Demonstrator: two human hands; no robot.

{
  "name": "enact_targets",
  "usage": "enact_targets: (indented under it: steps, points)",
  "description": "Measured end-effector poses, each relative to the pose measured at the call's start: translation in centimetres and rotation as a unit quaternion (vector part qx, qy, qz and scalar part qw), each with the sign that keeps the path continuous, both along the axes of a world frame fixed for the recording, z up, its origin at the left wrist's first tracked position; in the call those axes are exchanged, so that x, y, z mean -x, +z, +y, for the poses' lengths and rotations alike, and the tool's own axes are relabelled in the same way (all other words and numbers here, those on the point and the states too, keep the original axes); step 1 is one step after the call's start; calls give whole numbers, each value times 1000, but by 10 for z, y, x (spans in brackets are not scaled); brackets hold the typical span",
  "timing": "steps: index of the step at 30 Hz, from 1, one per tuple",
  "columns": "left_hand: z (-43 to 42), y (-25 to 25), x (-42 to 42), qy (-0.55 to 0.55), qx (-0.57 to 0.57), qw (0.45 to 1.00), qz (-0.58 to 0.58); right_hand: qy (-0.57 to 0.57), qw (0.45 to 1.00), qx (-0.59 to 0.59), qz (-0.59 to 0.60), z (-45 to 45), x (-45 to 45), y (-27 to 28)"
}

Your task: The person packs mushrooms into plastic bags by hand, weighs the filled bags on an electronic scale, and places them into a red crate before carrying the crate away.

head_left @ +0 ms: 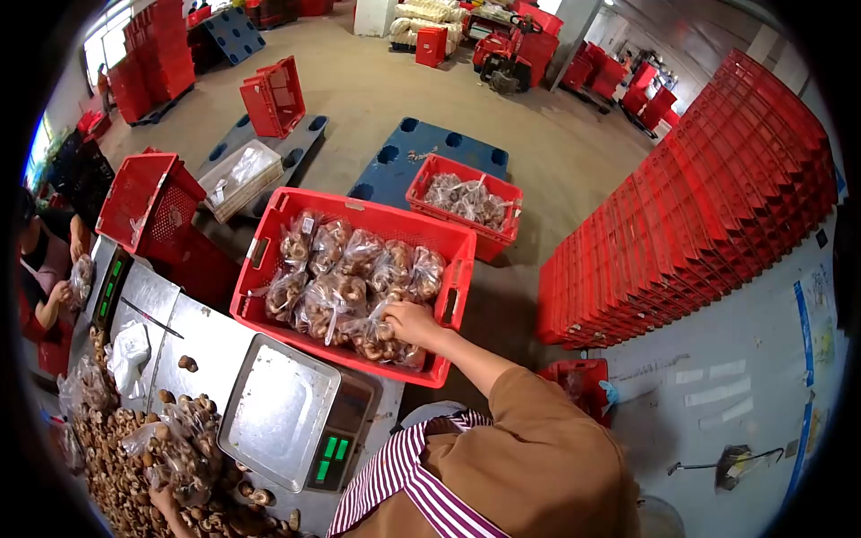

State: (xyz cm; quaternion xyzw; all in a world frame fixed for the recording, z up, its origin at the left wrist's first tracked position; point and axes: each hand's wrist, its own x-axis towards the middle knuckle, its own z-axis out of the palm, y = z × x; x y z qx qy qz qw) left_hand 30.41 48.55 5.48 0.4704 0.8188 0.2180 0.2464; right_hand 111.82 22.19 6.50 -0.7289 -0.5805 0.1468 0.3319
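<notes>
Head view — right hand (411, 324) outstretched, grip closed on a mushroom bag (370, 342) — left hand (165, 502) low, grasping another bag (186, 459).

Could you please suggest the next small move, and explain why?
I would probably have the right hand let go of its bag in the red crate: the bag lies among other filled bags, the left hand is at another bag, and the metal scale tray is bare.
</notes>
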Motion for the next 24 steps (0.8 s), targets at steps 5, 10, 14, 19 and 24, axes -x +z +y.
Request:
enact_targets:
  steps: [5, 10, 14, 19, 24]
  points:
    - [14, 61, -2, 171, -96, 965, 176, -1, 1000, 19, 6, -8, -1, -23]
    - [0, 118, -56, 122, -318, 940, 11, 39, 999, 23, -28, 13, 22, 3]
    - [-24, 114, -61, -49, -317, 905, -278, 71, 997, 12, 37, 38, 35, -14]
    - [-65, 188, -191, -147, -447, 806, -360, 131, 991, -17, 28, 46, 56, 0]
    - [-118, 233, -276, 26, -334, 775, -536, 179, 978, -5, 109, 47, 79, 6]
